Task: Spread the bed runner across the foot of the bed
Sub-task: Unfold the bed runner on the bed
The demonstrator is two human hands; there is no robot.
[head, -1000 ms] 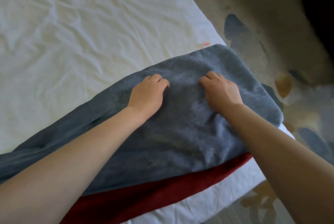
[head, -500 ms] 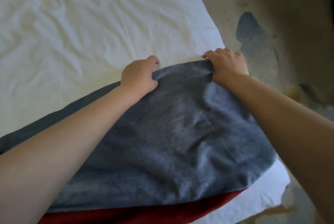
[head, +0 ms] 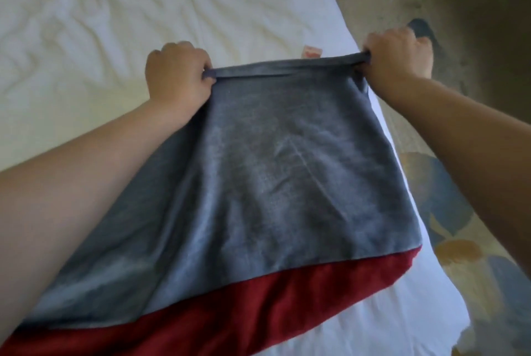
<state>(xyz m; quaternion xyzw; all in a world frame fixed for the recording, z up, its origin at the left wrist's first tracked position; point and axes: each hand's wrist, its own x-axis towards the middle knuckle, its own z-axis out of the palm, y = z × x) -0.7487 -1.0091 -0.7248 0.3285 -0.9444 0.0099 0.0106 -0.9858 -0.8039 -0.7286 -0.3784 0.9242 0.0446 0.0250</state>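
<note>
Both arms outstretched; left hand [head: 178, 75] and right hand [head: 395, 54] fisted, gripping far edge of grey bed runner [head: 258, 183] taut near bed [head: 115, 10] right edge.

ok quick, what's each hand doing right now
left hand: closed, gripping the far edge of the grey bed runner.
right hand: closed, gripping the same edge.

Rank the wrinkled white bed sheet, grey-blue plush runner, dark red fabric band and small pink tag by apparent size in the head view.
Largest: white bed sheet and grey-blue plush runner, too alike to separate.
Then the dark red fabric band.
Smallest: the small pink tag.
</note>
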